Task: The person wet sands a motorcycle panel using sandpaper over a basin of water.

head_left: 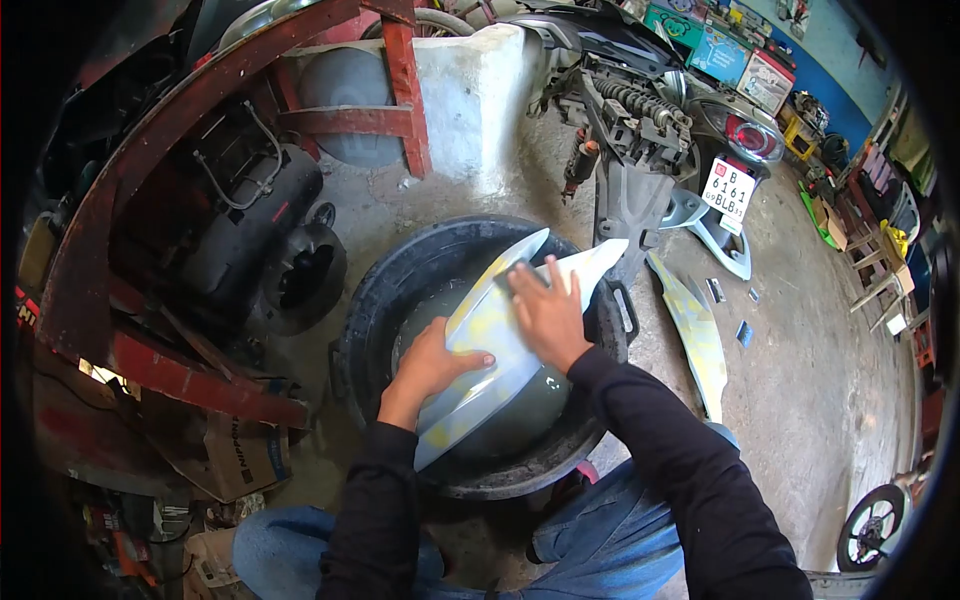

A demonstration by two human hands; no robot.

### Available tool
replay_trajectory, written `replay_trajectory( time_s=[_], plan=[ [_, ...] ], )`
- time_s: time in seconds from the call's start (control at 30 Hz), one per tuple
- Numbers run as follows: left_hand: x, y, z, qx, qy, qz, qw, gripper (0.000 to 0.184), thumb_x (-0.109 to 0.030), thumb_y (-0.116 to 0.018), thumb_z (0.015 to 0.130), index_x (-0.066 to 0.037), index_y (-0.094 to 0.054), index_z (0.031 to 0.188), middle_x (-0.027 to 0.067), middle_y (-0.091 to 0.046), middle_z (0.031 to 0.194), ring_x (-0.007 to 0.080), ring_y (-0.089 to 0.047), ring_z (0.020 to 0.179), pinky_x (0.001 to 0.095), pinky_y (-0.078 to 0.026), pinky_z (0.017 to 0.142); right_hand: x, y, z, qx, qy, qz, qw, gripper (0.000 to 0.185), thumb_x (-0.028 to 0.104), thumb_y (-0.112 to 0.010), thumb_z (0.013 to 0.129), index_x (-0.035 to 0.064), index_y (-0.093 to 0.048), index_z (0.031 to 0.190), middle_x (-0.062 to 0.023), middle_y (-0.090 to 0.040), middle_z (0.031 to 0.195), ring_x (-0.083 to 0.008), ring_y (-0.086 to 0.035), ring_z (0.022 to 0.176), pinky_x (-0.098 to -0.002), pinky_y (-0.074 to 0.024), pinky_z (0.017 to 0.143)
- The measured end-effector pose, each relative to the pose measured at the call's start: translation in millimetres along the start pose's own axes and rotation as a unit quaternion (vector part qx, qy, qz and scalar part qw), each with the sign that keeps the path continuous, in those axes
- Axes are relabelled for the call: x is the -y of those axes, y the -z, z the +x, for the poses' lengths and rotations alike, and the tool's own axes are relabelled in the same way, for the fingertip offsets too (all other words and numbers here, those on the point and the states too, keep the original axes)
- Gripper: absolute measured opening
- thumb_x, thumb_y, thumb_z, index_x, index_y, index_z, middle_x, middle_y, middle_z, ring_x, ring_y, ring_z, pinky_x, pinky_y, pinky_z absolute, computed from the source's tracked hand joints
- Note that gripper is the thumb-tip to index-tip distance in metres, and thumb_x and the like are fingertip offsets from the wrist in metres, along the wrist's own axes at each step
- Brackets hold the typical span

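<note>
A pale panel with yellow patches (490, 345) lies tilted across a round black tub (365, 350) that holds cloudy water. My left hand (432, 362) grips the panel's left side, with the thumb lying over its face. On the upper part of the panel rests my right hand (550, 312), its fingers pressing a small dark pad (517, 281) against the surface. Part of the pad is hidden under the fingers.
A second pale-yellow panel (697, 335) lies on the floor right of the tub, near small blue pieces (744, 333). A partly dismantled motorcycle (640, 130) stands beyond. At the left are a red frame (130, 200) and a dark compressor tank (250, 215).
</note>
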State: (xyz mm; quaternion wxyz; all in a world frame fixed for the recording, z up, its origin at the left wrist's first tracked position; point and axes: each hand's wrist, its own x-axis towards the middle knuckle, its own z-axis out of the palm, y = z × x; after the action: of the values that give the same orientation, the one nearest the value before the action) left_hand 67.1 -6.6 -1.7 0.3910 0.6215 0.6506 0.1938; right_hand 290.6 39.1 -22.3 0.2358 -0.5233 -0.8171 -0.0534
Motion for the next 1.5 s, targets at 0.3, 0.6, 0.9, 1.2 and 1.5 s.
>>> replay_trajectory(
  time_s=[0.3,0.6,0.9,1.2,1.5],
  plan=[
    [-2.6,-1.1,-5.3,-0.009,-0.001,0.007,1.000,0.084,-0.051,-0.090,0.067,0.005,-0.060,0.122,0.0257,-0.066,0.124,0.0374,-0.065,0.116,0.0443,-0.050,0.098,-1.5,-0.9,-5.5,0.000,-0.059,0.016,0.998,0.044,0.028,-0.053,0.101,0.0094,-0.062,0.139,-0.0087,-0.057,0.150,-0.0438,-0.037,0.147,-0.0714,-0.0277,0.113],
    [2.2,-1.3,-3.9,-0.012,-0.007,0.009,1.000,0.078,-0.045,-0.091,0.069,0.004,-0.061,0.122,0.0246,-0.070,0.118,0.0325,-0.069,0.111,0.0413,-0.052,0.097,-3.6,-2.1,-10.2,0.021,-0.097,0.049,0.994,0.042,0.028,-0.051,0.102,0.0161,-0.062,0.142,-0.0040,-0.053,0.154,-0.0423,-0.029,0.153,-0.0722,-0.0205,0.116],
    [4.1,1.6,-0.9,-0.007,-0.004,-0.007,1.000,0.080,-0.048,-0.091,0.068,0.005,-0.061,0.120,0.0269,-0.067,0.122,0.0367,-0.067,0.115,0.0428,-0.051,0.097,6.4,-3.8,-26.5,0.056,-0.035,0.082,0.994,0.043,0.029,-0.049,0.104,0.0177,-0.060,0.144,-0.0015,-0.050,0.157,-0.0410,-0.027,0.154,-0.0730,-0.0135,0.118],
    [-2.2,5.1,-2.4,0.007,-0.003,-0.027,1.000,0.079,-0.045,-0.093,0.067,0.005,-0.060,0.119,0.0246,-0.070,0.117,0.0331,-0.069,0.110,0.0398,-0.051,0.097,8.7,-0.5,-33.8,0.045,0.001,0.112,0.993,0.043,0.028,-0.049,0.104,0.0159,-0.060,0.144,-0.0048,-0.051,0.156,-0.0435,-0.028,0.152,-0.0734,-0.0154,0.117],
    [-0.9,7.2,3.4,0.019,0.013,-0.018,1.000,0.082,-0.041,-0.095,0.068,0.007,-0.057,0.123,0.0256,-0.069,0.118,0.0325,-0.068,0.113,0.0409,-0.051,0.098,13.8,10.5,-42.8,0.069,0.028,0.119,0.990,0.043,0.028,-0.049,0.103,0.0151,-0.061,0.142,-0.0039,-0.051,0.156,-0.0430,-0.030,0.151,-0.0737,-0.0186,0.116]
  ],
)
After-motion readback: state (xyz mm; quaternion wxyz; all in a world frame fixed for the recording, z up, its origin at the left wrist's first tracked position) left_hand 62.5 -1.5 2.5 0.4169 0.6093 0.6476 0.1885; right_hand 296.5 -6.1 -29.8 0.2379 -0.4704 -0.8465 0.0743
